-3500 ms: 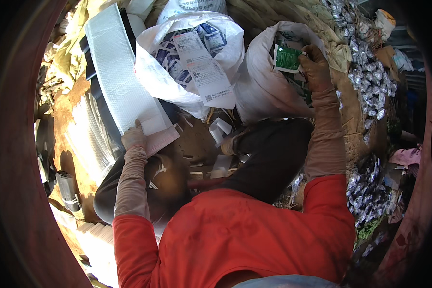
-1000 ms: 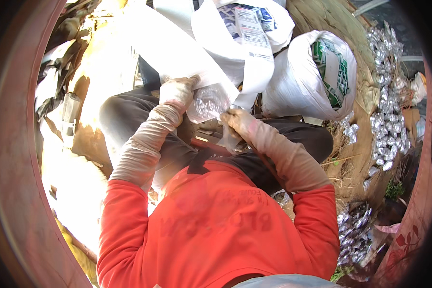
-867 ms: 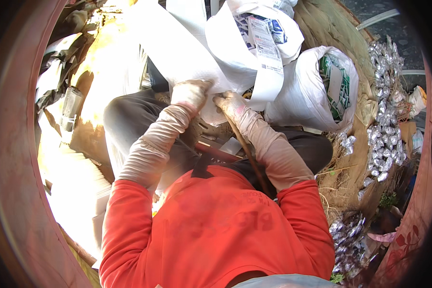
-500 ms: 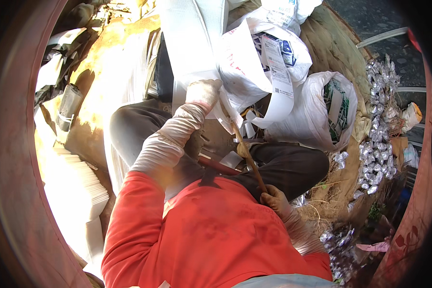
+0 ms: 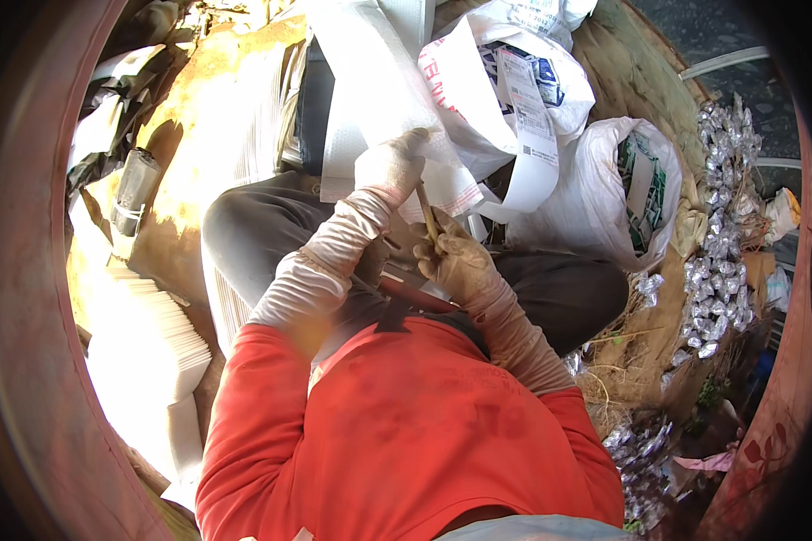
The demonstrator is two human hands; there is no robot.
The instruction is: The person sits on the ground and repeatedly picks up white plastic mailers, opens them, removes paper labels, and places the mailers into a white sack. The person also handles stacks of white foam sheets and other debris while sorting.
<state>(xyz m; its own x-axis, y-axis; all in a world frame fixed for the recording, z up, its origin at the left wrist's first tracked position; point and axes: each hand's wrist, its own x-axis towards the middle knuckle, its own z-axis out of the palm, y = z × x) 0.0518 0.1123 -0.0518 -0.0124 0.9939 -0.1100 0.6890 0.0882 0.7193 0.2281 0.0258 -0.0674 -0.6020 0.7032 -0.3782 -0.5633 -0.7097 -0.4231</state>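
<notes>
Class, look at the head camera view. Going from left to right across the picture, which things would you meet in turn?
Stack of white paper → left hand → right hand → white bag of green packets → heap of silver wrappers.

left hand (image 5: pixel 390 167) grips white sheet (image 5: pixel 370 99); right hand (image 5: pixel 456 261) holds stick (image 5: pixel 427 215).

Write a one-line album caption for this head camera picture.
Gloved left hand grips a white woven sack while the right hand holds a thin stick against it.
</notes>
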